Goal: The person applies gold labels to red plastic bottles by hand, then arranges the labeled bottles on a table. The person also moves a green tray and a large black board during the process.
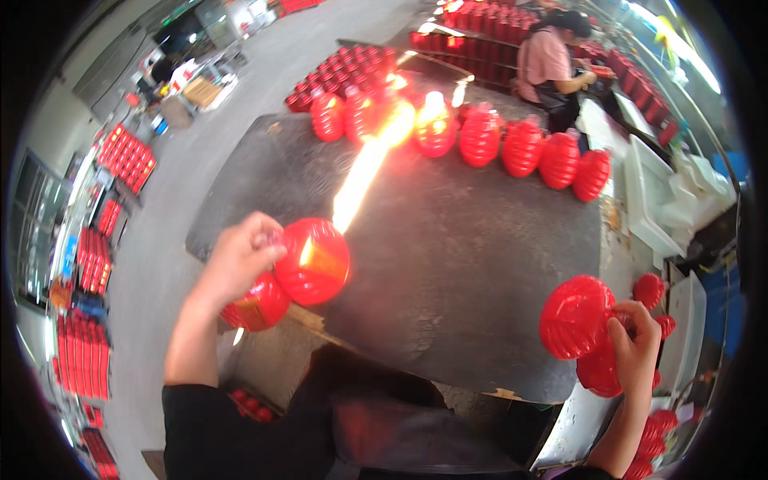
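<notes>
My left hand [246, 250] is closed round the necks of two red, ribbed, bulbous bottles. One red bottle [314, 262] hangs above the table's near left edge, base toward me. A second bottle [260, 304] is partly behind my wrist. On the right, my right hand [634, 332] pinches the neck end of another red bottle [574, 317] over the table's right edge. Just below it a further bottle [598, 373] hangs, partly covered by the first and by my fingers. Along the dark tabletop's [448, 264] far edge, several similar bottles [481, 134] stand in a row.
Stacked red goods [348, 70] lie beyond the table, with strong glare beside them. A co-worker in a pink top [546, 68] works at the far right. White bins [652, 196] and more red bottles [649, 290] are on the right. Red stacks [82, 356] line the left.
</notes>
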`<action>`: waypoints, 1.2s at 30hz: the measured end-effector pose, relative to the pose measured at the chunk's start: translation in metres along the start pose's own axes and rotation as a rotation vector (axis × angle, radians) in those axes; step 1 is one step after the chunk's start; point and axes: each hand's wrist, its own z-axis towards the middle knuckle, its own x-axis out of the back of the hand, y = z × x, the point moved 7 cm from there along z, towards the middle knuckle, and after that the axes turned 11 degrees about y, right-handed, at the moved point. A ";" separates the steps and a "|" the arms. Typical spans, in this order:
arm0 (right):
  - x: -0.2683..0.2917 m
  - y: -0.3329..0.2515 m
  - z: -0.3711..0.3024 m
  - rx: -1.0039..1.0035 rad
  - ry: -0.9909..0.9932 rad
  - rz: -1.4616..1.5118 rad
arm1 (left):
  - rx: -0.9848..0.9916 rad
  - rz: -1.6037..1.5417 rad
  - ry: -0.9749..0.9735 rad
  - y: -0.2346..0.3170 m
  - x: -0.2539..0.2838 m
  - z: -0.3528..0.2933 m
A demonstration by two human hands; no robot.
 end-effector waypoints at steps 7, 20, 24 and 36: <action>-0.147 -0.155 0.057 0.485 -0.175 -0.058 | 0.007 0.039 0.165 -0.079 0.091 0.088; -0.579 -0.406 0.167 0.465 -0.340 0.080 | -0.354 0.269 0.412 -0.257 0.150 0.399; -0.679 -0.431 0.202 0.476 -0.276 0.001 | -0.287 0.297 0.338 -0.280 0.137 0.460; -0.797 -0.422 0.269 0.274 -0.246 -0.071 | -0.338 0.298 0.277 -0.307 0.104 0.553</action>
